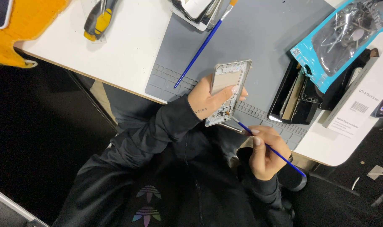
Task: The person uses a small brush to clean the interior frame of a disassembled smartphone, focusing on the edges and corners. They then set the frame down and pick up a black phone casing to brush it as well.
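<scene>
Over the grey mat's [258,38] near edge, my left hand [208,103] grips the phone frame [227,90], its long axis pointing away from me. My right hand [265,155], just below, pinches a blue brush [269,147], tip touching the frame's lower end.

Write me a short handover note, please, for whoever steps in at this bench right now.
Left hand: grips the opened phone frame upright over the grey mat's front edge, thumb across its face.
Right hand: holds a blue-handled brush like a pen, its tip at the frame's lower end.
Nearby: a second blue brush lies on the mat; a yellow-and-black tool sits on the white table; black phone parts and a blue packet lie to the right.
Done: frame opened. Left: brushing at the lower end is under way.
</scene>
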